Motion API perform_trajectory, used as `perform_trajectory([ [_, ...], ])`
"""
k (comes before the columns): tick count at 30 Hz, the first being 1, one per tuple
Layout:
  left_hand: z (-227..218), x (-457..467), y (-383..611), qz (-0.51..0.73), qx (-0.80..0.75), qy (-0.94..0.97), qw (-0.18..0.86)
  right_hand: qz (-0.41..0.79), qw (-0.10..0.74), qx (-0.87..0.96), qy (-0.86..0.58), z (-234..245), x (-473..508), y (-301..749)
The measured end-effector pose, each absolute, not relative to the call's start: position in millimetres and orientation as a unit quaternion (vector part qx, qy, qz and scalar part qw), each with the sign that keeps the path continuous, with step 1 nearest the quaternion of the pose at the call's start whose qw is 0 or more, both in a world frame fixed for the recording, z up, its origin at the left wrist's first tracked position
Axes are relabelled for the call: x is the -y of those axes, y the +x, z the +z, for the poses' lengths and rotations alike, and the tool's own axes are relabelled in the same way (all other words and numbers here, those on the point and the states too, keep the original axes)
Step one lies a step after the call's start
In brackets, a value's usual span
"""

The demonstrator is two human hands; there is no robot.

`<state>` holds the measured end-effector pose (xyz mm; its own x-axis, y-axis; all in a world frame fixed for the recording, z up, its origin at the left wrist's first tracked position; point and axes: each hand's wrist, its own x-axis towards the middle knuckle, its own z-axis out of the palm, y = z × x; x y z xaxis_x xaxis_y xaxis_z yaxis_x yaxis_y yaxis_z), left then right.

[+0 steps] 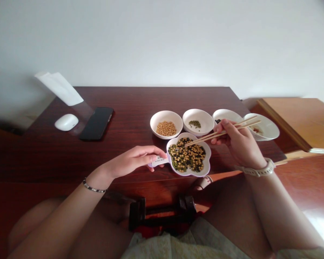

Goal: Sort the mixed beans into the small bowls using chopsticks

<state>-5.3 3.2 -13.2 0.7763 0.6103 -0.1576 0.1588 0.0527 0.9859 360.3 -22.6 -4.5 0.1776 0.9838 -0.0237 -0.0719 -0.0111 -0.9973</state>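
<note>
While the left hand (131, 162) has its grip closed on the handle (158, 162) of a flower-shaped dish (206, 158) heaped with mixed beans (187, 155), the right hand (239, 144) clenches chopsticks (221, 133) above them, and only small separate lots lie farther off: yellow beans (166, 128) in one bowl (162, 114), green beans (194, 124) in another bowl (198, 113).

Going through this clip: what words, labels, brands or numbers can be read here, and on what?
White sticker on the handle of the flower-shaped dish: printed lines, too small and blurred to read.
Smartphone, white computer mouse, wristwatch: no readable text shows.
</note>
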Motion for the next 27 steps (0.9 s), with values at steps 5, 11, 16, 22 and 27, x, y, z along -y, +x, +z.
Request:
perform_trajectory([
  [5,-11.5,-2.1,-4.8,0.169,-0.290,0.664,0.668,0.439,0.559,0.435,-0.553,2.2,20.2,378.7],
  [11,-9.1,-3.9,-2.7,0.166,-0.292,0.663,0.670,0.382,0.546,0.477,-0.574,13.5,29.9,379.9],
  [16,-9.3,-4.5,-1.6,0.165,-0.298,0.658,0.671,0.339,0.509,0.531,-0.587,20.4,41.8,365.2],
  [22,-8.1,-3.2,-0.2,0.168,-0.312,0.660,0.662,0.309,0.483,0.579,-0.580,20.4,41.8,362.6],
  [27,-7.7,-3.6,-0.2,0.167,-0.308,0.664,0.660,0.328,0.503,0.564,-0.567,19.2,36.4,363.3],
])
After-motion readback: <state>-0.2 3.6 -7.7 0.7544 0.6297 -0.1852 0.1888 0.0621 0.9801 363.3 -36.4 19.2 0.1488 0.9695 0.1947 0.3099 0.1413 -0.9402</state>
